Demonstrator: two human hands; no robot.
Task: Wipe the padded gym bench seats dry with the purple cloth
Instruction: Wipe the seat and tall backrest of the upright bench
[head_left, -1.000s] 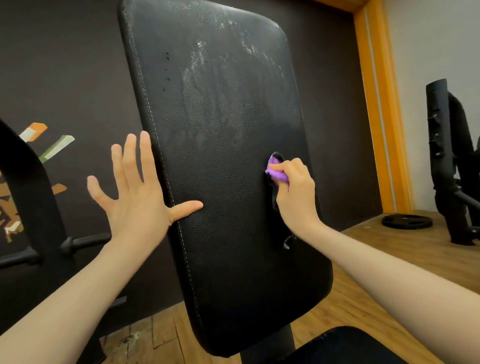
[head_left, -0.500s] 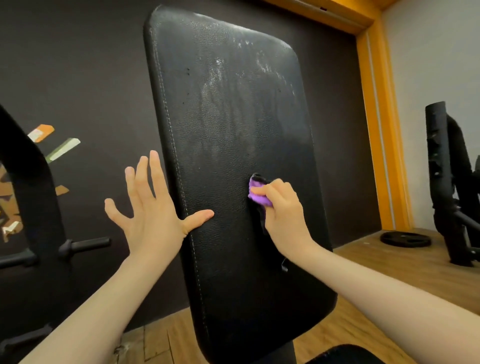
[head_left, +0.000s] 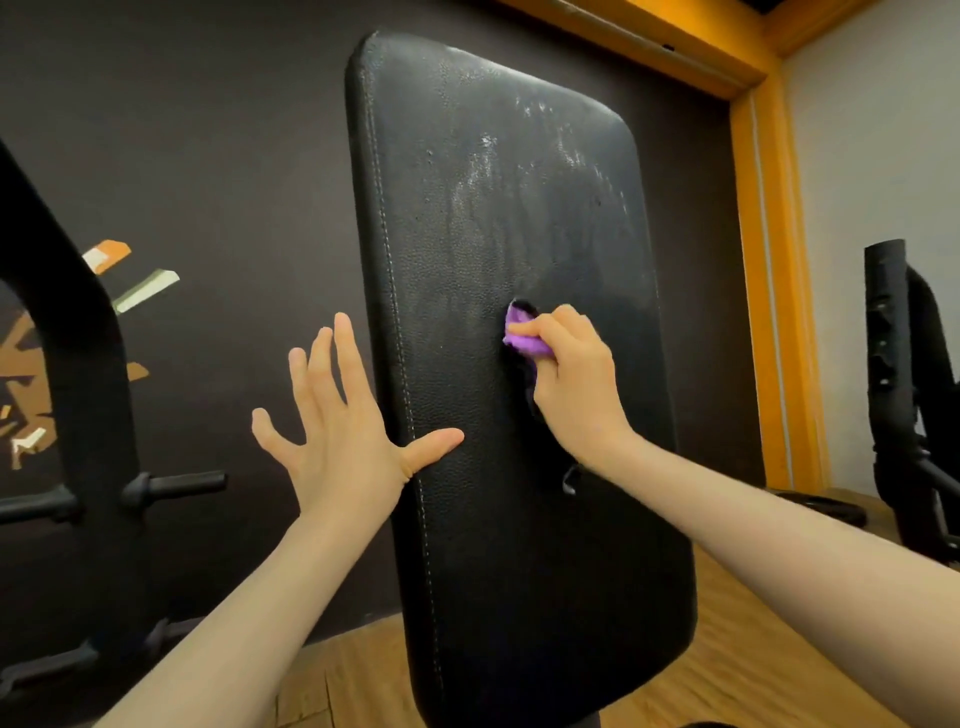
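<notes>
a: where is the cloth (head_left: 525, 339) sitting right now?

b: it is bunched small in the right hand (head_left: 574, 382), which is pinching it with curled fingers and pressing it against the middle of the upright bench pad (head_left: 498, 467). most of the cloth is hiding under the fingers, so only a purple fold is showing.

a: and the left hand (head_left: 340, 431)?

b: it is spreading wide, fingers straight, holding nothing. the thumb is lying on the pad's front face just beside the stitched seam, and the other fingers are reaching past the left edge (i cannot tell whether they are touching the back).

a: why there?

b: probably it is bracing the pad so it is not rocking away while the other hand is pushing on it.

a: is the pad looking dry?

b: not yet, i think. pale streaks are glinting across the upper half, well above the cloth, so that part is likely still needing a pass. the wadded cloth is covering little surface at a time, so wiping is likely taking many strokes.
</notes>
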